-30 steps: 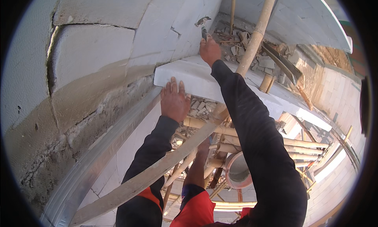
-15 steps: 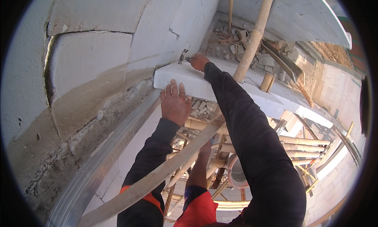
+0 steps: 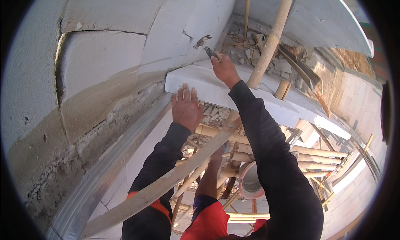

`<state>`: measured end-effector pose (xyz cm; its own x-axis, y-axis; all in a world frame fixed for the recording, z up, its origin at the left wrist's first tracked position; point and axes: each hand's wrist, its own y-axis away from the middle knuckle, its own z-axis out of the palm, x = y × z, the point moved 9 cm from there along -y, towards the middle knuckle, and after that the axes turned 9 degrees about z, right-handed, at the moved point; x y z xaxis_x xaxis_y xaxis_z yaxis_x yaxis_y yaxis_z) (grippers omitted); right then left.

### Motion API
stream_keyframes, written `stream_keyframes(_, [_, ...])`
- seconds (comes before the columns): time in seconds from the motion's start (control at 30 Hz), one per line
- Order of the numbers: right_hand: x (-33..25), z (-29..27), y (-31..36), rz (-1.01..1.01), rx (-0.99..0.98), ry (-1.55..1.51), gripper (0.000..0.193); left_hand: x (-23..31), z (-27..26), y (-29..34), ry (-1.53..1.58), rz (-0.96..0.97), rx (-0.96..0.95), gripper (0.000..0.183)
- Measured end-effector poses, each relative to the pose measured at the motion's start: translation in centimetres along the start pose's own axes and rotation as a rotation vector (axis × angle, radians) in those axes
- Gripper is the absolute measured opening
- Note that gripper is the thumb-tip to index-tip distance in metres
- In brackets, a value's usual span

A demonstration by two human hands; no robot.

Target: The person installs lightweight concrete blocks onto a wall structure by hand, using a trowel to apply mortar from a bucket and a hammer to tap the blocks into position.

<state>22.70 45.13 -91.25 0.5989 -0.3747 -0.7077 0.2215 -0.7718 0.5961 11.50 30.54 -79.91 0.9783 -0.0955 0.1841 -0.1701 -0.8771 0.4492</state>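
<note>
My right hand (image 3: pixel 226 69) is closed round the dark handle of a claw hammer (image 3: pixel 203 42), whose metal head is raised above a white block (image 3: pixel 196 79). My left hand (image 3: pixel 187 106) lies with fingers stretched out against the near side face of that block. The block's left end meets the grey wall (image 3: pixel 100 65). Below the left hand, a metal rail (image 3: pixel 125 150) runs along the foot of the wall toward the block.
A bamboo pole (image 3: pixel 273 42) rises beside the block, with rubble (image 3: pixel 254 52) behind it. A wooden plank (image 3: pixel 166 179) slants across my left arm. Below are bamboo scaffolding (image 3: pixel 316 157), a bucket (image 3: pixel 251 181) and another person's arm (image 3: pixel 208 177) with a red garment.
My right hand has lifted the hammer up and away from the block's top, where its head was low near the wall. My left hand stays against the block.
</note>
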Motion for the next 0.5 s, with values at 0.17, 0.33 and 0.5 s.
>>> stream_keyframes(0.17, [-3.2, 0.3, 3.7, -0.127, -0.22, -0.088, 0.027, 0.2, 0.1, -0.1, -0.007, -0.006, -0.006, 0.066])
stream_keyframes(0.33, [-3.0, -0.5, 3.5, -0.119, -0.194, 0.002, 0.029, 0.0, 0.1, -0.3, 0.008, -0.017, -0.017, 0.067])
stream_keyframes(0.5, [-2.3, -1.6, -0.6, -0.124, -0.081, 0.08, 0.029, 0.0, 0.3, -0.3, 0.006, -0.018, -0.024, 0.067])
